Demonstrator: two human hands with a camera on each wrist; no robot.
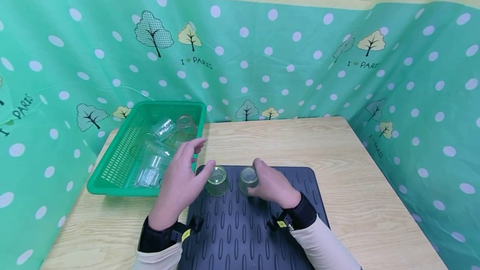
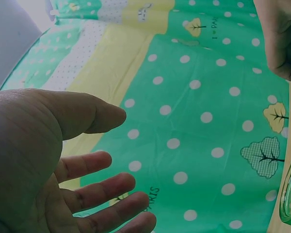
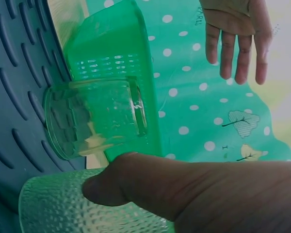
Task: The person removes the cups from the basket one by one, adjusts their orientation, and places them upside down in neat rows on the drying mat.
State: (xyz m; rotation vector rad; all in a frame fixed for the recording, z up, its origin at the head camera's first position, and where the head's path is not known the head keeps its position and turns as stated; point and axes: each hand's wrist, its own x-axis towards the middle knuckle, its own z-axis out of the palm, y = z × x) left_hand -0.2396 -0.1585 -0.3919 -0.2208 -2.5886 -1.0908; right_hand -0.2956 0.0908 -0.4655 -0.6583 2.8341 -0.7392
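The left hand hovers with fingers spread and holding nothing beside one upturned glass, the right hand grips another on the mat, and the basket holds more glasses.

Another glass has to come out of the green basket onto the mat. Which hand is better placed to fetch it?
Probably the left hand: it is open, holds nothing, and hovers beside the green basket. The right hand grips a textured glass on the mat.

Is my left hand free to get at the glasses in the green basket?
Probably yes: the left hand is open, holds nothing, and hovers beside the green basket, whose open top leaves the glasses uncovered.
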